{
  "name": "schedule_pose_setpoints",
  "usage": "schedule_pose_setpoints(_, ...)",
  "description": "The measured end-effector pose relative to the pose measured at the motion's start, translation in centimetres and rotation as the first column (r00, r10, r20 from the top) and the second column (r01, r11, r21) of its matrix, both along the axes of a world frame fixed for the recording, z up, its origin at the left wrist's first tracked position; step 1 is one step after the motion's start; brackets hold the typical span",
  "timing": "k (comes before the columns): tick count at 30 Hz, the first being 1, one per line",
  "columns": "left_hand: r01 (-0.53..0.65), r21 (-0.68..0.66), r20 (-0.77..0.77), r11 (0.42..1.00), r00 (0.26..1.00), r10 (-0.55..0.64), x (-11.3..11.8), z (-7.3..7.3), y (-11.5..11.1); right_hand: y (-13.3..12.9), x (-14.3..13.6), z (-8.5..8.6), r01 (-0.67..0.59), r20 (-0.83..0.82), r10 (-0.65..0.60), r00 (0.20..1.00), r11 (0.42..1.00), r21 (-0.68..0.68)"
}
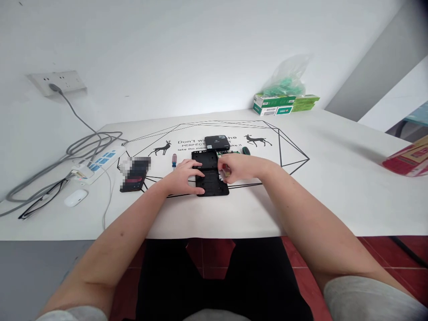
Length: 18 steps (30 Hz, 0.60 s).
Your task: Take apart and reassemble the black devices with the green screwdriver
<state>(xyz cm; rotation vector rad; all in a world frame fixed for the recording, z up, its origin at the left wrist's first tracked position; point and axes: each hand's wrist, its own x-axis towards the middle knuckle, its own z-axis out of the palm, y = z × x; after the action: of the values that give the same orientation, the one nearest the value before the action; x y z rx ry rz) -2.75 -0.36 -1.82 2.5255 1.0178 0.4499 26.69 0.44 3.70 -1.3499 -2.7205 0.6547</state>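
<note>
An opened black plastic casing (214, 185) lies on the table in front of me, its two halves side by side in depth. My left hand (183, 178) rests at its left side, fingers spread and fingertips touching the casing. At the casing's right edge is my right hand (237, 167), its fingers curled into a pinch; what they hold is hidden. Part of a green circuit board (234, 153) shows just behind that hand. A black box-shaped device (217, 142) lies beyond the casing.
A screwdriver (174, 160) lies left of the casing, and a dark green object (246, 151) sits to its right. Farther left are a phone (135, 176), a power strip (103, 162), a white earbud case (76, 198) and coiled cable. Green boxes (274, 104) stand against the wall.
</note>
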Motion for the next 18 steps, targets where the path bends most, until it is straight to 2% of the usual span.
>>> schedule_pose_setpoints(2,0.001,0.001,0.000,1.000,1.000,-0.001,0.08,0.09,-0.14,0.23,0.55,-0.06,0.047,0.068,-0.040,0.997,0.994,-0.096)
schedule_pose_setpoints(5,-0.010,-0.018,-0.001,1.000,1.000,0.010,0.21,0.22,-0.33,0.24,0.75,-0.10,0.051,0.134,-0.028,0.991,0.984,-0.173)
schedule_pose_setpoints(10,-0.021,-0.049,0.001,0.999,1.000,0.021,0.32,0.37,-0.50,-0.15,0.35,0.30,0.048,0.187,-0.015,0.982,0.983,-0.175)
schedule_pose_setpoints(15,-0.024,-0.076,0.005,0.997,1.000,0.025,0.11,0.56,-0.76,-0.46,0.33,0.32,0.053,0.171,-0.028,0.985,0.988,-0.146)
schedule_pose_setpoints(18,-0.018,-0.042,0.020,0.999,1.000,0.019,-0.02,0.63,-0.84,-0.48,0.45,0.07,0.058,0.149,-0.042,0.988,0.993,-0.106)
